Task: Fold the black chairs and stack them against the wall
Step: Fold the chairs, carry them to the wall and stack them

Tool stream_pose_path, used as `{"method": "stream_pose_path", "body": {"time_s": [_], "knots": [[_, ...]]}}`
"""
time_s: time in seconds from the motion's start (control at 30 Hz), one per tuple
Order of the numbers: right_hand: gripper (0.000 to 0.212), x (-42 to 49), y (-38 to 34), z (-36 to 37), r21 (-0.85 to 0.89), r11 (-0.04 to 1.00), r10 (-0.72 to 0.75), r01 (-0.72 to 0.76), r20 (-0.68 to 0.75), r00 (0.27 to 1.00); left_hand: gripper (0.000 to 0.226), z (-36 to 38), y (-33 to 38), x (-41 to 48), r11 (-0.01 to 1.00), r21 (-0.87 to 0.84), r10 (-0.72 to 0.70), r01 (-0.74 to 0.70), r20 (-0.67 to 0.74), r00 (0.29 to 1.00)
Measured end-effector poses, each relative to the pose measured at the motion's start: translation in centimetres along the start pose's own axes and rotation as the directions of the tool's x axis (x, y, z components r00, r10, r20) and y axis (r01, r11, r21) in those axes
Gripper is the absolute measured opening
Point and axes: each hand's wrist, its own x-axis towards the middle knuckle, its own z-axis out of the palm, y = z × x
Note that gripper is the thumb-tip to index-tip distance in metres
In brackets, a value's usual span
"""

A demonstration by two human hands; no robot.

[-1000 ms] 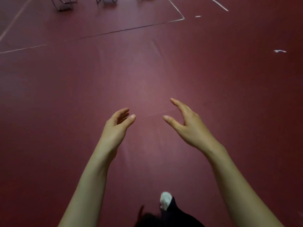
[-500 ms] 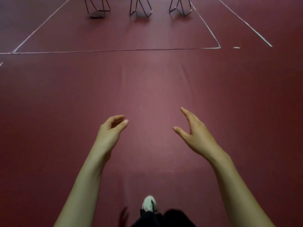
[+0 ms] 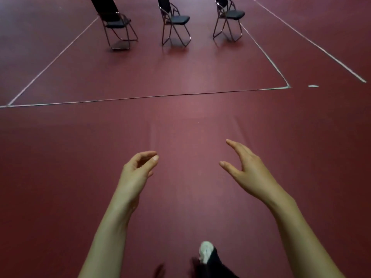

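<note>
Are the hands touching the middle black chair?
Apart. The head view shows the left hand and right hand empty in the air, with red floor between them and the middle chair.

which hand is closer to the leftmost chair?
Left. The left hand is well short of the leftmost chair, roughly in line with it; the right hand is equally short but further off to the right.

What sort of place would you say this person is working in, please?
Probably a sports hall or gym: a wide dark red floor marked with thin white court lines, and three black padded folding chairs with metal frames standing unfolded on it.
</note>
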Motion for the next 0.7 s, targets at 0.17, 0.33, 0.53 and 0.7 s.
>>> {"method": "stream_pose_path", "body": {"time_s": [0.17,0.33,0.53,0.7], "knots": [[0.059,18.0,-0.9,0.1,0.018,0.999,-0.037,0.036,0.046,0.998,0.012,1.9,5.7,15.9,0.999,-0.048,0.024,-0.025,-0.012,1.0],[0.059,37.2,-0.4,3.7,0.039,0.998,-0.056,0.053,0.072,0.996,0.013,2.4,8.2,34.9,0.998,-0.059,-0.002,0.0,-0.034,0.999],[0.059,60.4,-2.3,6.2,0.031,0.999,-0.045,0.043,0.053,0.998,0.014,2.8,14.4,57.4,1.0,-0.013,-0.005,0.006,0.018,1.0],[0.058,77.6,-3.6,8.1,0.064,0.997,-0.044,0.039,0.087,0.995,0.013,3.2,18.7,73.7,0.999,-0.018,-0.032,0.033,0.032,0.999]]}}
